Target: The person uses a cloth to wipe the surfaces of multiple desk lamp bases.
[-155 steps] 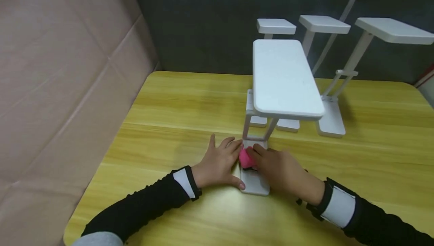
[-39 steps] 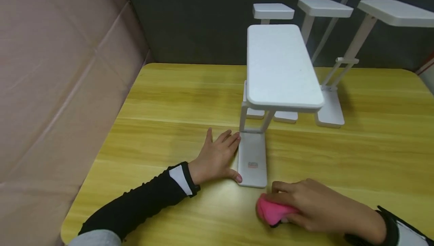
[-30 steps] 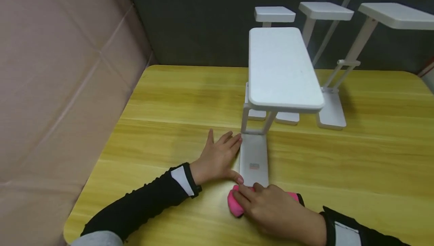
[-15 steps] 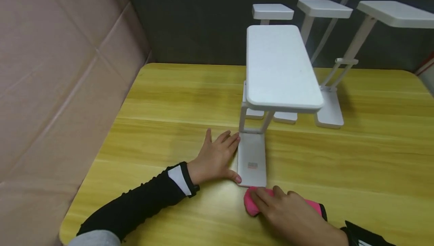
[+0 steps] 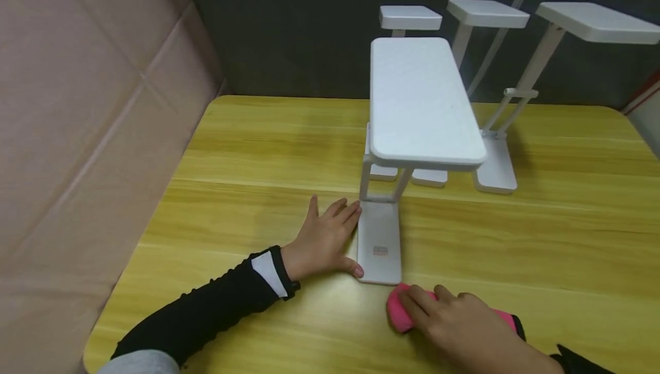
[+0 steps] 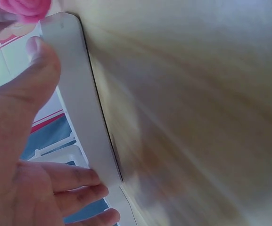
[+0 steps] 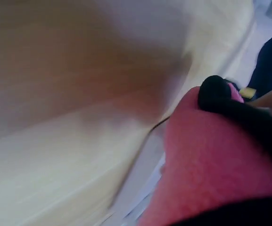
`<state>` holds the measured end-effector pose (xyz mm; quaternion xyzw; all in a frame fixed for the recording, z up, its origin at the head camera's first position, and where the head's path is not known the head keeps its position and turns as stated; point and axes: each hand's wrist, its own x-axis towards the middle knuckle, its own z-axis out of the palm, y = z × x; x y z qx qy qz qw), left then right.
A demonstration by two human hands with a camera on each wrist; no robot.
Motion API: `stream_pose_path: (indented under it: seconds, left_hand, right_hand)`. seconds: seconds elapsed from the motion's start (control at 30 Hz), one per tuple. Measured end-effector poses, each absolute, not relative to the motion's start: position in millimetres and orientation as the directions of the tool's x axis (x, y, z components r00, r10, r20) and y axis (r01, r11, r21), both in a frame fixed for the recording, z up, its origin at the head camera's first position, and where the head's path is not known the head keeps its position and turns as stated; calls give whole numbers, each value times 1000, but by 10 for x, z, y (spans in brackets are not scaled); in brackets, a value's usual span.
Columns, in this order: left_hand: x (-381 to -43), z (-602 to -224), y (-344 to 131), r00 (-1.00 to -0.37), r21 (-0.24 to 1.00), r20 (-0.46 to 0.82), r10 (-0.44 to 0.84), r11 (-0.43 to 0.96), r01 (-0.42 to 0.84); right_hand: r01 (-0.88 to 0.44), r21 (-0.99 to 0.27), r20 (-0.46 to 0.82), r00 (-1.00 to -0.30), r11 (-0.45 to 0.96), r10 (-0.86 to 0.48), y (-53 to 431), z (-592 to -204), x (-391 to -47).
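Observation:
A white folding stand (image 5: 378,242) with a flat rectangular top (image 5: 425,99) stands on the table, and a small printed label shows on its base. My left hand (image 5: 325,242) lies with spread fingers at the left edge of that base, fingertips and thumb touching it. In the left wrist view, the thumb and fingers press along the side of the base (image 6: 79,84). My right hand (image 5: 459,322) grips a bunched pink cloth (image 5: 399,311) with black edging, on the table just in front of the base's near right corner. The pink cloth (image 7: 211,150) fills much of the right wrist view.
Three similar white stands (image 5: 495,162) are at the back of the wooden table (image 5: 258,145). A dark panel (image 5: 289,30) rises behind it, and a pale sheet-covered wall (image 5: 103,105) runs along the left.
My right hand has come off the base with the pink cloth and moved to the table in front. Lately it has slid left along the front edge, then back right. The left hand stays.

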<state>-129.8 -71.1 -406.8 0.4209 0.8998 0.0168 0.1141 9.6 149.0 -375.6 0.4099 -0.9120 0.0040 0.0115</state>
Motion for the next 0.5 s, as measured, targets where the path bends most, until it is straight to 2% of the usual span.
stream_pose_path:
  seconds: [0.1, 0.17, 0.27, 0.5]
  left_hand:
    - [-1286, -4070, -706, -621, 128, -188, 761, 646, 753]
    - [-1286, -4073, -698, -621, 135, -185, 762, 645, 752]
    - [-1276, -4085, -682, -619, 137, -185, 763, 644, 753]
    - [-1287, -4086, -718, -621, 102, -189, 761, 644, 758]
  right_hand:
    - [-811, 39, 119, -576, 584, -809, 1273, -3786, 48]
    - [-829, 61, 127, -546, 556, -828, 1132, -3819, 11]
    - [-820, 25, 84, -568, 572, -818, 1032, -3871, -3]
    - [-736, -32, 37, -677, 676, -735, 1145, -3897, 45]
